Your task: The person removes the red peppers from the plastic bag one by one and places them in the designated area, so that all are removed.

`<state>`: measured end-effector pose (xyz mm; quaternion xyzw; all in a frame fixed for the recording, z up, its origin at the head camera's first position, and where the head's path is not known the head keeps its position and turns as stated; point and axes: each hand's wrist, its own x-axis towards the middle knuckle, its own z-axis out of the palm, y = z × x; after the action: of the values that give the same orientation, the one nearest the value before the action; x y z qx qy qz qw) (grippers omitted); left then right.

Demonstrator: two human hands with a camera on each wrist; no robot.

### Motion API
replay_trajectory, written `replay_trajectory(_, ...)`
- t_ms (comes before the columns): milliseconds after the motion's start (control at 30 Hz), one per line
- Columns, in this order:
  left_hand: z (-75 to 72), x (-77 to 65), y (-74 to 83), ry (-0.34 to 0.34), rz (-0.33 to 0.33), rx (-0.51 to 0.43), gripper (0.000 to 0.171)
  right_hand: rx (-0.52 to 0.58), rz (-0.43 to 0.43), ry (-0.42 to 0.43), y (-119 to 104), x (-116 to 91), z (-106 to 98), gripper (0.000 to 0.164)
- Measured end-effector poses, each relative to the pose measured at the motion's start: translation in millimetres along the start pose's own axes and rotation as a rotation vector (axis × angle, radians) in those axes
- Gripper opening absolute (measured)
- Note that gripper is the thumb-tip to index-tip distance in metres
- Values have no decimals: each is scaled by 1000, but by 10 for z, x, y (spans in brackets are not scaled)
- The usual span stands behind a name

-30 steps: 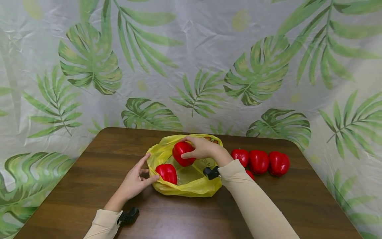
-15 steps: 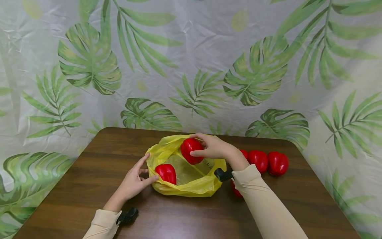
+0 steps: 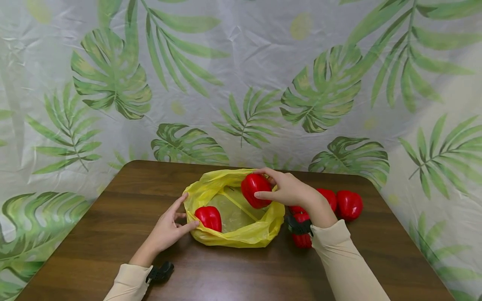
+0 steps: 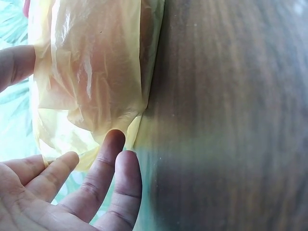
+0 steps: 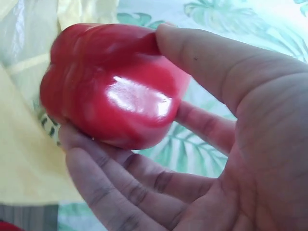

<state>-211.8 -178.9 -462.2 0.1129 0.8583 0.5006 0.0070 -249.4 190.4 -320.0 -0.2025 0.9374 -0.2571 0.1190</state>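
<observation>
A yellow plastic bag (image 3: 241,239) lies with its mouth spread wide on the table. At its left rim is my left hand (image 3: 168,228), thumb and index finger apart with their tips at the edge. In the left wrist view, the other fingertips (image 4: 115,139) touch the outside of the thin plastic. One glossy red bell pepper (image 3: 209,218) sits inside the bag, near the left hand. My right hand (image 3: 288,188) grips another red bell pepper (image 3: 255,191) over the right part of the opening. In the right wrist view, thumb and fingers surround this pepper (image 5: 115,91).
Several more red bell peppers (image 3: 349,205) stand to the right of the bag, some partly hidden by the right wrist and its black camera (image 3: 299,225). A leaf-patterned cloth (image 3: 241,83) hangs behind the brown wooden table (image 3: 124,209).
The right hand has moved to the right with its bell pepper, from the middle of the bag towards the right rim. The left hand has stayed at the left rim.
</observation>
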Motion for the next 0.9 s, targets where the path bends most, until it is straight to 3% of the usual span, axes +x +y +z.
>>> replay_trajectory(667,-27,-20,23,-4,-17,31,94,10,116,108,234,-636,-84,72)
replay_trajectory(900,-6,-5,9,-3,-22,29,94,44,155,122,408,-853,-95,77)
